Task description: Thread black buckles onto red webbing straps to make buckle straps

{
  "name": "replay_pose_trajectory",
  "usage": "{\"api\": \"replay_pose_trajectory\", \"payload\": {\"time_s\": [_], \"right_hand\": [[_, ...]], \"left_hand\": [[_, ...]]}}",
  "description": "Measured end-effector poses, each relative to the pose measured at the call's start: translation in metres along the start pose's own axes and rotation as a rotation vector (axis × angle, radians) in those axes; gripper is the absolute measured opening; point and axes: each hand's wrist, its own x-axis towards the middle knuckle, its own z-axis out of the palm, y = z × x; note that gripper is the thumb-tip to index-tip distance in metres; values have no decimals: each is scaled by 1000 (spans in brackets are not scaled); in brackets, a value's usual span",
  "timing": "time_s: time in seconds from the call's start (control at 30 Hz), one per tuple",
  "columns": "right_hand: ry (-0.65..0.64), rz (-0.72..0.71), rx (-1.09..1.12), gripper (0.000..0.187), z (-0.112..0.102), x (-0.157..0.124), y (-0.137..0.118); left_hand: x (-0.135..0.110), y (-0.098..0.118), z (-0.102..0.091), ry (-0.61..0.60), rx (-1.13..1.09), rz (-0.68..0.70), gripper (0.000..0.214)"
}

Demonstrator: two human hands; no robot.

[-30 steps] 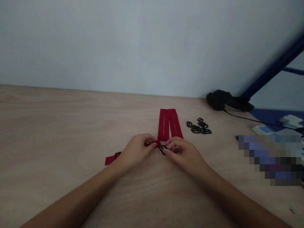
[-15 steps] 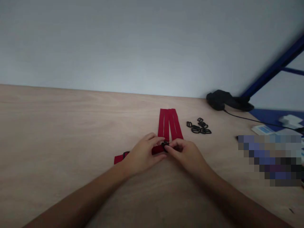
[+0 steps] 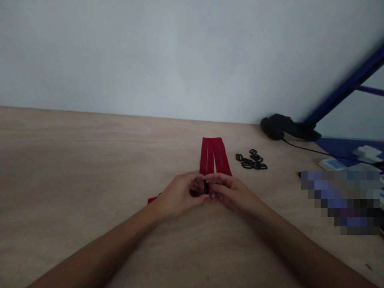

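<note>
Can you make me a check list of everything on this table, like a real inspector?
Surface: light wood table, no damage seen.
Job's things: two red fabric straps lie side by side; a third red strap runs under the left hand; a pile of black plastic strap sliders sits to their right.
Hands: left hand and right hand meet, closed around one black plastic slider.
Clutter: black cloth bundle; white object on a blue mat; blurred patch, cannot tell what.
Cables: one thin black cable.
Surroundings: pale wall, blue metal frame.
</note>
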Motion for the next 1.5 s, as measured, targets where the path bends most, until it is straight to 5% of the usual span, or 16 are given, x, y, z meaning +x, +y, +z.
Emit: {"api": "replay_pose_trajectory", "payload": {"time_s": [0.3, 0.47, 0.67, 0.87, 1.23, 1.5], "right_hand": [[-73, 90, -229, 39, -6, -3, -11], [-170, 202, 34, 39, -9, -5, -16], [-147, 121, -147, 33, -14, -5, -14], [-158, 160, -50, 39, -13, -7, -21], [-291, -69, -588, 26, -17, -9, -28], [-227, -74, -564, 25, -11, -10, -30]], "left_hand": [[-1, -2, 1, -28, -190, 8, 25], [1, -8, -2, -26, -284, -37, 26], [1, -8, -6, -13, -272, -61, 29], [-3, 0, -9, -61, -141, -57, 29], [-4, 8, -10, -203, -72, -15, 38], [-4, 15, -11, -252, 22, 52, 35]]}}
